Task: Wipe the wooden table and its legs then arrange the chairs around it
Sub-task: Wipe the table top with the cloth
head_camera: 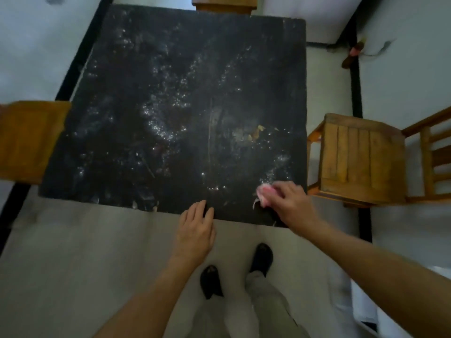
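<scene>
- While my right hand point(290, 203) grips the pink cloth point(264, 192) on the table point(170, 69), my left hand point(195, 228) rests flat-fingered on its edge
- Risk: sweeping pushes scraps point(260, 129) overboard onto the floor

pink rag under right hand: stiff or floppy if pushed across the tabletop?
Probably floppy: the pink rag bunches under the right hand, a loose end trailing. Likely light, since one hand covers it. It may soak and drag, since the table glistens with what look like droplets.
</scene>
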{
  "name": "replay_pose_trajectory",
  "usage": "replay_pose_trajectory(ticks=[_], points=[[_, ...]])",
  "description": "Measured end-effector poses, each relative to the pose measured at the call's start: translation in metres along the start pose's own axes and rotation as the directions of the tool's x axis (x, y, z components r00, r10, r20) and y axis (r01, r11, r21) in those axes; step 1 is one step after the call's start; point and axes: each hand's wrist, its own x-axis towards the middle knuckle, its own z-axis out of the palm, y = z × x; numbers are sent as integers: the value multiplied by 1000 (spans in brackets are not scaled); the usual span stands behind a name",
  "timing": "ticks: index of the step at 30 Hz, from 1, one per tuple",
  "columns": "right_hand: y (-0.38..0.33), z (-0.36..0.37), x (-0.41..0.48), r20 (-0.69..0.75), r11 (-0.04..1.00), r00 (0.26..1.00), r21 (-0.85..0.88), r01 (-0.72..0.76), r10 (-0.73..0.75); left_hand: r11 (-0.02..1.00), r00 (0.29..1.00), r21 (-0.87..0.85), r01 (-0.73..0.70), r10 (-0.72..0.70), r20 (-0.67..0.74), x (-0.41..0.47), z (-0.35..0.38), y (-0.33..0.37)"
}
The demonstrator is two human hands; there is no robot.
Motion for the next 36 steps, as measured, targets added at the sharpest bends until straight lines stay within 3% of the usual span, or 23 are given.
replay_pose_trajectory(ticks=[4,8,10,13,14,16,18,21,24,28,31,33,35,36], points=[[38,-9,90,61,981,983,81,-178,173,996,995,7,92,-92,-25,9,10,5],[50,-27,83,13,944,966,205,-257,260,988,988,25,152,-152,8,17,1,16],[60,-37,65,32,853,893,279,-440,450,986,986,26,164,-164,31,23,-6,18],[62,-30,71,81,664,717,315,-678,692,983,983,15,181,-181,24,27,-11,18],[53,-24,78,84,656,710,319,-684,699,982,982,8,188,-188,16,26,-10,18],[24,-7,101,72,727,783,328,-603,617,981,981,-5,194,-194,2,25,-6,19],[-10,7,133,147,802,893,396,-448,426,981,981,-7,193,-193,-9,26,-2,17],[-37,2,173,294,777,932,528,-342,210,984,985,18,175,-175,3,27,-2,14],[-1,-18,165,218,767,925,516,-380,312,990,990,19,141,-142,21,26,-6,11],[54,-44,116,169,746,833,378,-549,527,994,993,-24,111,-110,29,27,-7,5],[35,-26,109,103,720,760,259,-643,642,995,998,-78,56,-56,-6,26,-2,-3],[-7,-2,119,65,680,726,303,-668,685,995,999,-97,-2,-2,-43,25,4,-14],[-57,20,136,88,686,764,386,-617,639,993,996,-96,-68,61,-72,20,10,-29],[-81,27,146,111,733,827,410,-543,551,989,992,-99,-110,103,-78,18,10,-39]])
